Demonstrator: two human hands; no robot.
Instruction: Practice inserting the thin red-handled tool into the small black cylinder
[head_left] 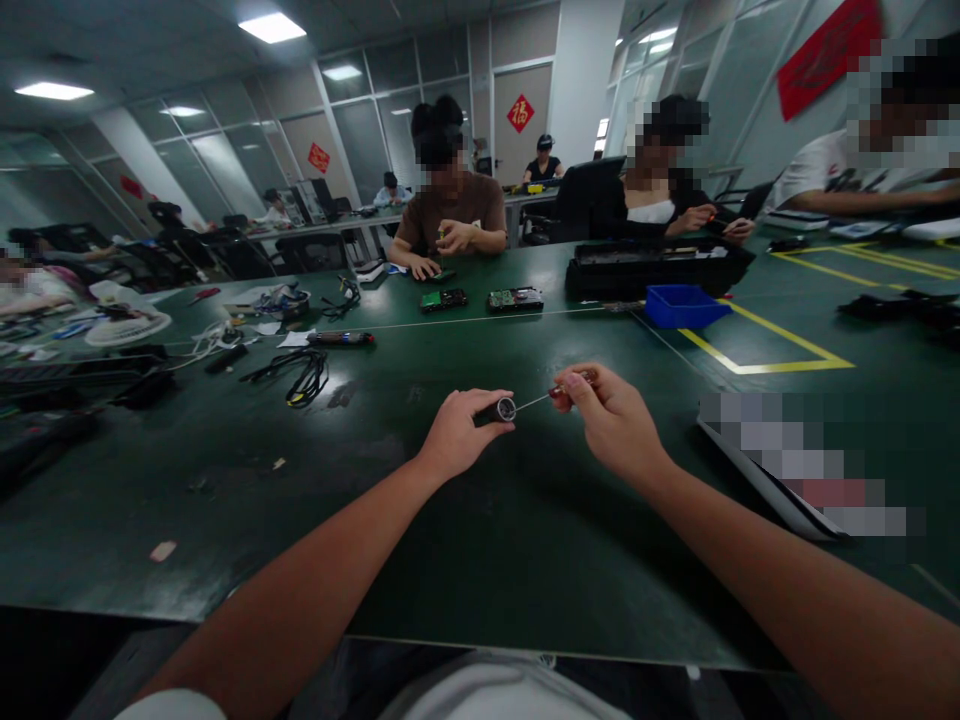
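Note:
My left hand (pixel 459 430) is closed round a small black cylinder with a shiny round end (pixel 499 410), held level above the dark green table (pixel 465 540). My right hand (pixel 609 415) pinches the handle of a thin screwdriver (pixel 551 394). Its slim metal shaft points left, and its tip meets the cylinder's shiny end. Both hands hover over the table's middle, a short way apart.
A blue bin (pixel 682 305) and a long black case (pixel 652 268) lie ahead on the right beside yellow floor-tape lines. Circuit boards (pixel 480 298), black cables (pixel 300 378) and a flat device (pixel 780 470) lie around. Several other people sit at the table's far side.

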